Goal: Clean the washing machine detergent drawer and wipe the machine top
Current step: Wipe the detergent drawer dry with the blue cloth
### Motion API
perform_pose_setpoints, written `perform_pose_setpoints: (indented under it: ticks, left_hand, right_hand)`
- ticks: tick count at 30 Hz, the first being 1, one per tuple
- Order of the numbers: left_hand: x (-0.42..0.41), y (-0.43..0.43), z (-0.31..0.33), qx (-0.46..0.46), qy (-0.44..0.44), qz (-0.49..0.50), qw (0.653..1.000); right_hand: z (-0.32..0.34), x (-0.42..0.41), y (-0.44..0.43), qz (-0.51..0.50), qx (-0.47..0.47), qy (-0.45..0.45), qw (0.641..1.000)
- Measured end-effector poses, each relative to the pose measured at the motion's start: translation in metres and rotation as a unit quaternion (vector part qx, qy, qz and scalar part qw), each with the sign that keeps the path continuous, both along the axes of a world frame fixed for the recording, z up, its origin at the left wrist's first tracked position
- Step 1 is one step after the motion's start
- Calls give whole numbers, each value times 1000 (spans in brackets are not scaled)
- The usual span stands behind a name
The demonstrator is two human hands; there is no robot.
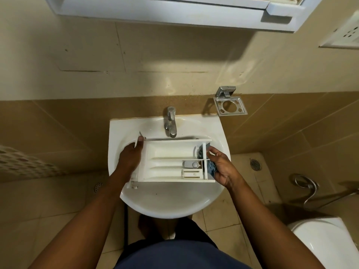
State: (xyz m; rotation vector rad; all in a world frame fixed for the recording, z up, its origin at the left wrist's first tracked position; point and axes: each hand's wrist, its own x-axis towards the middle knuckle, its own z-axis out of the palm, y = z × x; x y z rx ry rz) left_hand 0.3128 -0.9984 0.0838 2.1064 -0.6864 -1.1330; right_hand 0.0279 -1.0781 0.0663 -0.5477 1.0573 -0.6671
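Observation:
The white detergent drawer (169, 154) lies across the white wash basin (217, 131), open side up, its compartments visible. My left hand (130, 158) grips the drawer's left end at its front panel. My right hand (221, 167) holds a blue-grey cloth (210, 168) at the drawer's right end, fingers curled round it, with part of the cloth tucked into the small right compartments. A small grey-white insert (191, 164) sits in the lower middle compartment.
A chrome tap (171, 123) stands at the basin's back, above the drawer. A metal holder (230, 105) is fixed to the tiled wall at the right. A toilet (330, 241) is at lower right, a perforated basket (23, 162) at left. Floor drains lie on both sides.

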Motion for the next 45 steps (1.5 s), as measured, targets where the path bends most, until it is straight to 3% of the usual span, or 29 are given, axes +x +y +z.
perform_pose_setpoints:
  ticks: [4,9,11,13,14,15,20,23,24,25,27,28,29,33,37,41,45]
  left_hand:
    - [4,-1,-1,-2,17,8,1000]
    - [10,3,-6,-2,-12,-20,1000]
    - [10,6,-9,-9,-24,-33,999]
    - [9,8,-10,-17,-29,-35,999]
    - [9,7,-10,-16,-25,-26,999]
    - [10,5,-10,-8,-23,-15,1000]
    - [17,-2,-13,16,-26,-8,999]
    - [13,-4,-17,18,-33,-6,999]
    - [10,-5,-19,19,-34,-6,999]
    - [8,-5,-20,22,-37,-5,999]
    - [7,-7,-21,22,-51,1,998]
    - [6,-7,-20,22,-58,5,998]
    - [6,-8,-19,23,-66,6,998]
    - [9,-8,-17,17,-91,-26,995]
    - [8,-7,-22,22,-80,-5,997]
    - [-3,-11,-24,24,-66,13,997]
    - [-7,-12,-26,29,-71,9,997]
  right_hand:
    - [0,-1,-11,57,-17,44,997]
    - [-5,0,-14,163,-130,222,952]
    - [-7,-1,-14,224,-195,301,906]
    - [-7,-4,-15,280,-272,441,808]
    - [-6,-7,-15,265,-287,484,783]
    - [-4,-10,-14,235,-293,498,782]
    - [14,-23,-9,8,-255,415,873]
    - [25,-10,-4,21,-311,359,880]
    - [25,-6,0,56,-357,367,857]
    - [22,-2,3,99,-416,401,810]
    - [12,1,11,181,-514,487,683]
    - [12,1,17,204,-536,506,644]
    - [11,2,20,223,-542,507,632]
    - [22,-2,25,311,-506,483,643]
    - [25,3,22,258,-513,512,639]
    - [19,35,38,290,-558,502,593]
    - [9,62,51,329,-580,429,609]
